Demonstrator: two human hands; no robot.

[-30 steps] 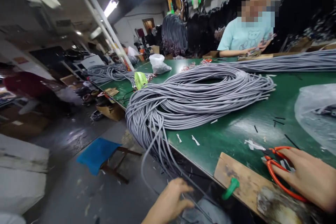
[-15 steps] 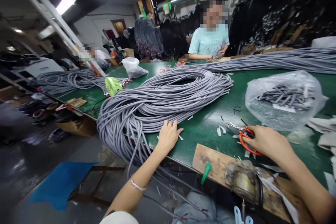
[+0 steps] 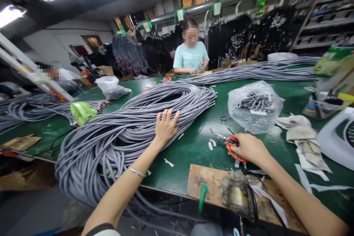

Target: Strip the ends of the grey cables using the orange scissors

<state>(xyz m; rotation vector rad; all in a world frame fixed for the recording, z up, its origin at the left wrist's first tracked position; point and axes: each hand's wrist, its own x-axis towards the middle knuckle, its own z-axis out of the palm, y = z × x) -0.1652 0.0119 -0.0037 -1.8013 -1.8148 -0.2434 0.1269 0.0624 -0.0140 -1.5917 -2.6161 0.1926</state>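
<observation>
A large looped bundle of grey cables (image 3: 132,118) lies on the green table (image 3: 204,147), with part of it hanging over the near edge. My left hand (image 3: 166,127) rests on the near side of this bundle, fingers spread and pointing away from me. In my right hand (image 3: 250,148) are scissors (image 3: 232,147) with orange handles; the fingers close round the handles. Their metal blades point left, low over the tabletop, close to small white scraps (image 3: 211,144) and short dark bits.
A clear bag of short grey pieces (image 3: 254,107) stands beyond the scissors. At the near edge is a wooden board (image 3: 206,179) with a small motor-like device (image 3: 236,193). A green fan (image 3: 83,112) sits left. A co-worker (image 3: 191,57) faces me across the table.
My left hand has moved forward from the bundle's near edge onto the cables, its fingers spreading. The right hand still holds the scissors. The camera view has turned to the right.
</observation>
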